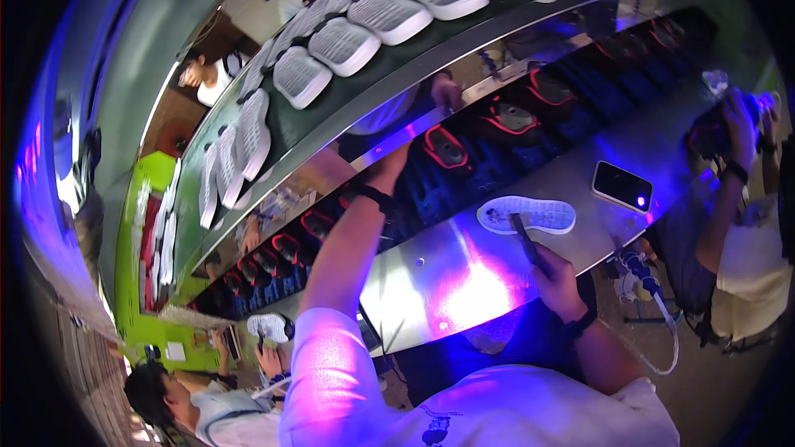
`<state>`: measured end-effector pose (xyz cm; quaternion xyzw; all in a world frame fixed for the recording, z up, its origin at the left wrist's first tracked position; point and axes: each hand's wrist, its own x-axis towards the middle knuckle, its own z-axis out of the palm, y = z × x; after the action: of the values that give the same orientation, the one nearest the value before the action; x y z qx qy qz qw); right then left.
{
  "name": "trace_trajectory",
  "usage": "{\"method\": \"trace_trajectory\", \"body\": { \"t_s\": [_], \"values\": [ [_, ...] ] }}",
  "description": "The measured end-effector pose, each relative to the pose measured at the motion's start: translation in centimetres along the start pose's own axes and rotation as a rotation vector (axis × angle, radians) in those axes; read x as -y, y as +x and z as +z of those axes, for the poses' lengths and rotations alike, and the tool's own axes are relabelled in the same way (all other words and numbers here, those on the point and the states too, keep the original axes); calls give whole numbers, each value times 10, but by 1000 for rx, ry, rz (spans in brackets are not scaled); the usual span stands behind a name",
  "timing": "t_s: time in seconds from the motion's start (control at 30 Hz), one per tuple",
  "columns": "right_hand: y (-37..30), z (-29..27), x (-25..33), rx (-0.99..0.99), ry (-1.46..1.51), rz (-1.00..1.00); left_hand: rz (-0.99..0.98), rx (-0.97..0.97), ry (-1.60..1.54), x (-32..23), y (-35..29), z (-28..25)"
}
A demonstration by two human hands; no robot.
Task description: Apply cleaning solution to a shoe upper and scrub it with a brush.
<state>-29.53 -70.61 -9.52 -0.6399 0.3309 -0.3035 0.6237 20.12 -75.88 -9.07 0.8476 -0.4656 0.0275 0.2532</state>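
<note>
A white shoe sole (542, 213) lies flat on the metal table, with dark marks on its left part. Closed around a dark, flat-handled brush (525, 236) is my right hand (559, 285), and the brush's far end meets the middle of the sole. My left hand (393, 167) reaches far forward across the dark lower conveyor, up to the edge of the metal rail. Its fingers are hidden there, so I cannot tell what they touch. Close to its right sits a dark shoe upper with a red rim (445, 147).
Several white soles (389, 16) line the raised green conveyor (497, 12). A phone (622, 186) lies on the metal table (406, 285), right of the sole. People work on both sides: a hand (739, 126) at the right, another (269, 360) by a sole at lower left.
</note>
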Motion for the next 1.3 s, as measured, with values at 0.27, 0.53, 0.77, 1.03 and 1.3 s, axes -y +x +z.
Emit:
{"method": "trace_trajectory", "body": {
  "t_s": [0.27, 0.53, 0.77, 1.03, 1.3],
  "values": [
    [5, 4, -1, 42, -44, -43, -850, 431, -1196, -56, -32, 48],
    [-7, -6, 2, -30, -59, -46, -628, 571, -1429, -26, -227, -100],
    [3, -11, 4, -4, 109, -41, -518, 890, -914, -72, -333, -178],
    [-50, -19, 79, 8, 53, 138, 458, 406, -95, -184, -295, -142],
    [-108, -41, 123, -37, 34, 16, 701, 229, 496, -184, -362, -64]
  ]
}}
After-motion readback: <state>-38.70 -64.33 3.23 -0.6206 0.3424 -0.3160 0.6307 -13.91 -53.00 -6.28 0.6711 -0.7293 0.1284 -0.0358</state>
